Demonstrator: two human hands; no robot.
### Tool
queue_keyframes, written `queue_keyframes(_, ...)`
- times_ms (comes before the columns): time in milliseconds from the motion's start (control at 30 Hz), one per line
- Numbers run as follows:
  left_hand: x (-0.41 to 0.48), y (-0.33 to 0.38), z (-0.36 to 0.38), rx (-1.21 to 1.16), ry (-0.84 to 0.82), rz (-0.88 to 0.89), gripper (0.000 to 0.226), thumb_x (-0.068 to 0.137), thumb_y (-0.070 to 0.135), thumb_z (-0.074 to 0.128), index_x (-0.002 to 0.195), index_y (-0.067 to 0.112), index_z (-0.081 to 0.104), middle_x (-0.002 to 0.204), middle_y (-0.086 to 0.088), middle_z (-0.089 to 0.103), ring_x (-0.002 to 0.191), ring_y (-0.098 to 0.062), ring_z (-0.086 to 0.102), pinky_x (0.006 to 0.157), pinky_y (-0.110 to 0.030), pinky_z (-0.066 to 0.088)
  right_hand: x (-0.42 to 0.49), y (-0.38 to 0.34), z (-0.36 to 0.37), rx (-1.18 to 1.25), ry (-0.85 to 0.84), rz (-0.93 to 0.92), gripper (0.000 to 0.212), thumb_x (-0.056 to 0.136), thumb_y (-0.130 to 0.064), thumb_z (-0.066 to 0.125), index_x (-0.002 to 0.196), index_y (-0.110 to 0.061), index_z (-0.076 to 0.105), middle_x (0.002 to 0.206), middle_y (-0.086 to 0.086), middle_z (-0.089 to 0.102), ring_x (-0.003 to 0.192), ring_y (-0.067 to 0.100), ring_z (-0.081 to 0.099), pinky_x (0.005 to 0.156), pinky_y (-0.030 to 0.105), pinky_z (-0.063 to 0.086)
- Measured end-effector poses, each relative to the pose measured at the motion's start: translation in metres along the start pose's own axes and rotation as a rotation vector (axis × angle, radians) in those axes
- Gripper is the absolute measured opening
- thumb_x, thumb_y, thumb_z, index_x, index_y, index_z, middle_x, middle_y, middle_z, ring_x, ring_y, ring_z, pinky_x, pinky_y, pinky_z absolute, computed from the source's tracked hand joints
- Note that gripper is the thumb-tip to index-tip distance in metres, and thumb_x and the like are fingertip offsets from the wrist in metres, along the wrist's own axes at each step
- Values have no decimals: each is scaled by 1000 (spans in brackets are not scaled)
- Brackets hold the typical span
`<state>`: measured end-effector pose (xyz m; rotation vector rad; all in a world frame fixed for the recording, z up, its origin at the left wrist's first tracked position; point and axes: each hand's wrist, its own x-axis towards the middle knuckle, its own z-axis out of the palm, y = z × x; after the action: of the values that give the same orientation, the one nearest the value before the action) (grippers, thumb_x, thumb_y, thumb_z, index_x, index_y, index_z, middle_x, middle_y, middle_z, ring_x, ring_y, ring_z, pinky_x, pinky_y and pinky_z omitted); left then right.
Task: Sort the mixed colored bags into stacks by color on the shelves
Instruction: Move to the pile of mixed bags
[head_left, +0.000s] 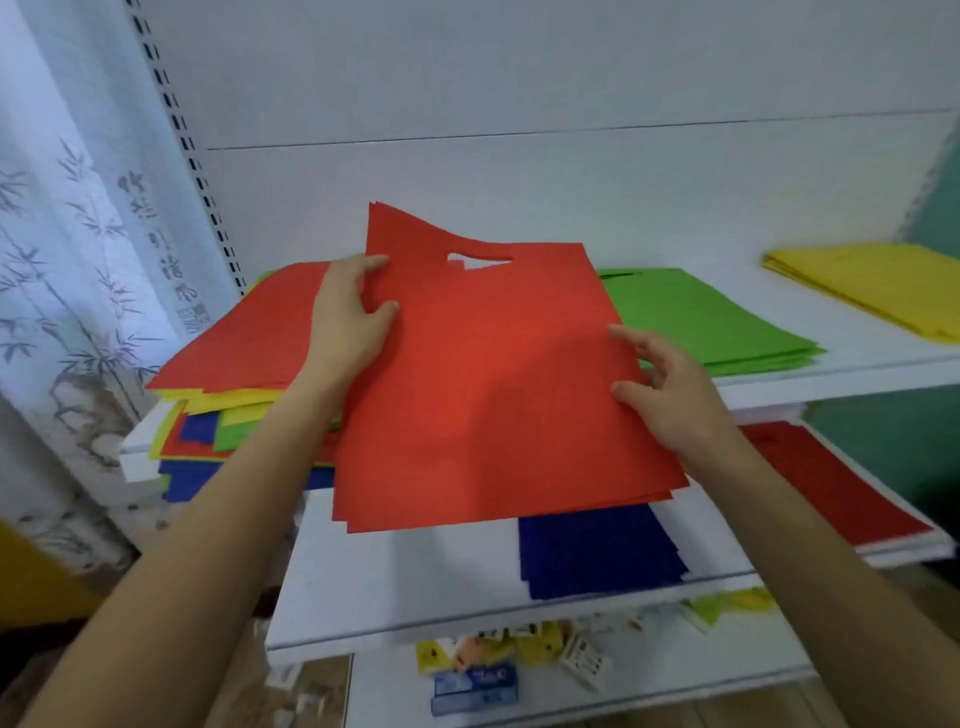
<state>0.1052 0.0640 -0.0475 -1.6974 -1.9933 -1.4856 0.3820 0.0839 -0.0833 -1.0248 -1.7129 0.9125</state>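
Note:
Both hands hold a small sheaf of flat red bags (488, 384) with a cut-out handle, lifted in front of the shelves. My left hand (348, 317) grips its left edge near the top. My right hand (660, 384) pinches its right edge. Behind my left hand lies the mixed pile (228, 395) on the upper shelf, red on top with yellow, green and blue under it. A green stack (711, 322) and a yellow stack (872, 286) lie further right on that shelf. A blue stack (597, 551) and a dark red stack (831, 483) lie on the lower shelf.
The white upper shelf (831, 374) and lower shelf (415, 582) jut out from a white back panel. Small packets and boxes (519, 660) sit on a shelf below. A patterned curtain (67, 260) hangs at the left beside the slotted upright.

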Motion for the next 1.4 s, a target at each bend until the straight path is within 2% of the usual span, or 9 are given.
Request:
queue_keyframes(133, -69, 67, 39, -144, 21, 31, 43, 79, 2, 62, 121, 10, 57, 117, 0, 54, 101, -14, 49, 80, -4, 32, -75, 38, -74, 32, 65, 38, 53, 83, 12, 51, 118, -28, 53, 117, -4, 57, 109, 14, 54, 99, 32, 43)
queue_keyframes(267, -166, 121, 107, -275, -82, -28, 42, 81, 1, 61, 121, 12, 57, 112, 8, 50, 95, -9, 47, 74, 2, 33, -166, 103, -147, 46, 121, 191, 51, 84, 12, 51, 113, -29, 53, 127, 7, 55, 107, 14, 55, 95, 30, 47)
queue_keyframes(400, -262, 151, 180, -279, -293, -89, 44, 81, -1, 61, 124, 7, 55, 118, -5, 56, 101, -13, 49, 86, -14, 37, -253, 173, -197, 34, 175, 401, 48, 88, 6, 49, 122, -28, 50, 130, 10, 53, 117, 25, 53, 101, 46, 43)
queue_keyframes(467, -305, 160, 212, -253, -400, -108, 43, 81, -5, 59, 123, 3, 54, 121, -15, 56, 106, -22, 53, 90, -20, 36, -290, 202, -214, 8, 182, 493, 46, 91, 2, 47, 125, -29, 49, 131, 4, 52, 117, 19, 52, 100, 37, 45)
queue_keyframes(567, -357, 169, 252, -220, -584, -199, 42, 85, -6, 52, 126, 2, 52, 124, -17, 54, 101, -28, 53, 82, -16, 34, -327, 237, -240, -112, 188, 582, 45, 91, 2, 46, 131, -17, 49, 125, -1, 52, 103, 8, 50, 79, 7, 40)
queue_keyframes(667, -392, 169, 287, -163, -765, -254, 42, 87, -5, 47, 128, 3, 50, 127, -15, 52, 93, -24, 52, 79, -22, 38, -347, 269, -261, -191, 194, 653, 46, 89, 4, 46, 131, -15, 50, 129, 1, 51, 106, 11, 48, 82, 17, 37)
queue_keyframes(767, -408, 164, 322, -143, -875, -263, 43, 86, -6, 47, 128, 5, 51, 129, -17, 52, 107, -30, 56, 88, -32, 45, -346, 297, -279, -221, 152, 716, 45, 90, 3, 45, 132, -14, 49, 132, 5, 49, 108, 9, 44, 88, 20, 35)
queue_keyframes(1033, -373, 183, 435, -121, -856, -331, 42, 88, -6, 45, 129, 4, 49, 129, -17, 52, 108, -32, 56, 84, -26, 41, -273, 359, -334, -309, 134, 716, 42, 92, 2, 44, 133, -10, 47, 137, 6, 47, 125, 19, 44, 96, 18, 32)
queue_keyframes(1400, -258, 207, 575, -5, -865, -390, 60, 83, -7, 49, 140, 1, 32, 143, -19, 36, 132, -31, 37, 106, -27, 26, -92, 433, -412, -340, -5, 614, 50, 91, 5, 43, 139, -6, 38, 136, 11, 45, 115, 15, 44, 79, 6, 28)
